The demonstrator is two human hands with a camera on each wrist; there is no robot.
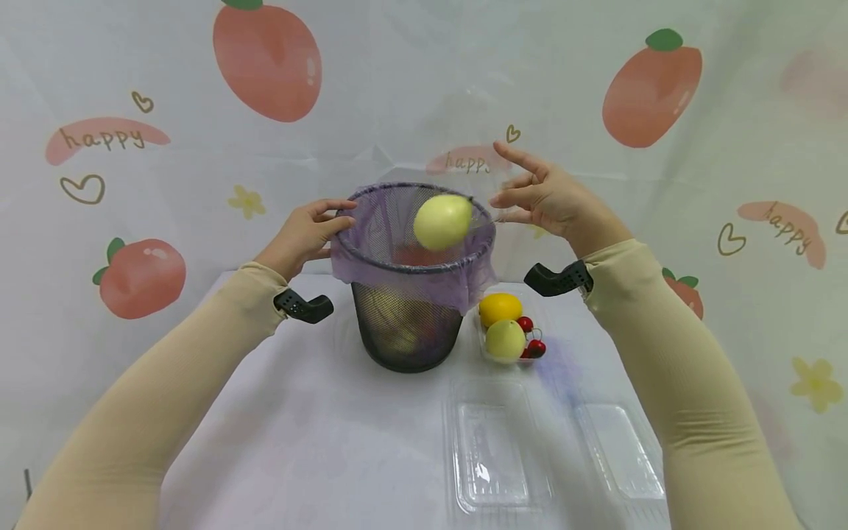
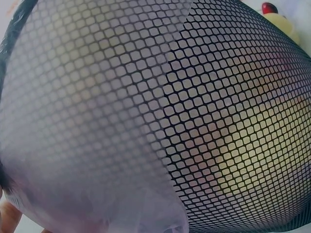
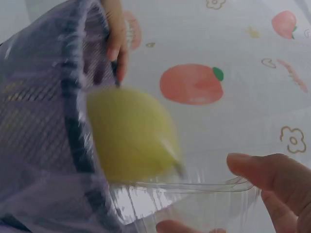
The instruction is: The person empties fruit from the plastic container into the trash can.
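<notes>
a black mesh bin (image 1: pixel 407 324), lined with a purple bag (image 1: pixel 371 258), is seen standing on the tabletop (image 1: pixel 318 434) and serves as the landmark here; a pale yellow-green fruit (image 1: pixel 442 221) is caught in the air just above the bin's opening, touched by neither hand, and is blurred in the right wrist view (image 3: pixel 131 138); through the mesh, yellowish and reddish shapes (image 2: pixel 252 160) can be made out low inside the bin, so some of the emptying is judged to be done already; just right of the bin's foot a clear tray (image 1: pixel 505 353) is seen with an orange-yellow fruit (image 1: pixel 500 308), a second pale fruit (image 1: pixel 505 340) and a few cherries (image 1: pixel 532 346) in it, so this is judged to be left; two empty clear trays (image 1: pixel 490 456) are laid on the tabletop in front of the bin, nearer the person.

the left hand (image 1: pixel 308 234) is set on the bin's left rim, its fingers (image 1: pixel 334 213) curled over the bag's edge and gripping it; the right hand (image 1: pixel 546 199) is held just right of the bin's rim, fingers mostly straight and loosely spread; in the right wrist view the edge of a thin clear tray (image 3: pixel 194 187) is seen against its fingertips (image 3: pixel 252 167), but whether it is pinched or merely touched cannot be told.
</notes>
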